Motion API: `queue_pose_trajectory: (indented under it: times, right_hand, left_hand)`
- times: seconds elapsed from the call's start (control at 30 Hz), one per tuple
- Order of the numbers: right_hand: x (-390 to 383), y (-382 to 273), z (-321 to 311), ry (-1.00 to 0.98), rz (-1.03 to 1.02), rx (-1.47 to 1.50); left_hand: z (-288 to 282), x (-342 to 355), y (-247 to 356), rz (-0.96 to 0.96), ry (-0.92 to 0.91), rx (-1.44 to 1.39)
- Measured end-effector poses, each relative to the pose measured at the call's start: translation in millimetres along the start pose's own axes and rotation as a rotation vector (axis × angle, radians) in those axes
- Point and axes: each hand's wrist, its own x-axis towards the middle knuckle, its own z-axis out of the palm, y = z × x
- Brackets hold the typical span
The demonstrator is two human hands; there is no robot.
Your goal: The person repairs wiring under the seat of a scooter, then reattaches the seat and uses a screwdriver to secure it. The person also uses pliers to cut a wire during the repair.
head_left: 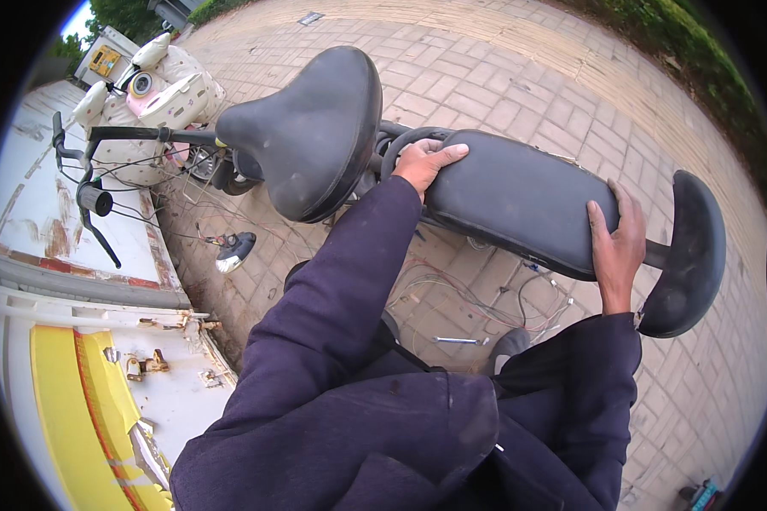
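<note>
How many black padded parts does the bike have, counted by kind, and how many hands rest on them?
Front saddle: 1
Long rear seat: 1
Backrest pad: 1
Hands on the long rear seat: 2, left hand and right hand
Total: 3 padded parts, 2 hands

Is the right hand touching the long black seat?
Touching. The head view shows the right hand lying flat on the rear end of the long black seat, fingers spread over its top with no gap visible.

Single head view, steeply down, close over hands (pixel 520 204)
</note>
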Motion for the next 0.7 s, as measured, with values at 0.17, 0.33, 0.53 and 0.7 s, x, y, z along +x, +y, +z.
queue_pose_trajectory:
  times: [0.17, 0.33, 0.53, 0.7]
  right_hand:
    - [1, -2, 3, 0.048, 0.018, 0.001]
    - [-5, -1, 5, 0.072, -0.038, -0.045]
    - [-5, 0, 9, 0.109, 0.045, 0.072]
    - [5, 5, 10, 0.000, 0.129, 0.126]
  left_hand:
    - [0, 3, -3, 0.033, 0.034, 0.044]
    - [-2, 3, 0, 0.030, -0.004, 0.035]
    - [1, -7, -1, 0.119, 0.063, 0.146]
    - [-1, -6, 2, 0.096, 0.080, 0.253]
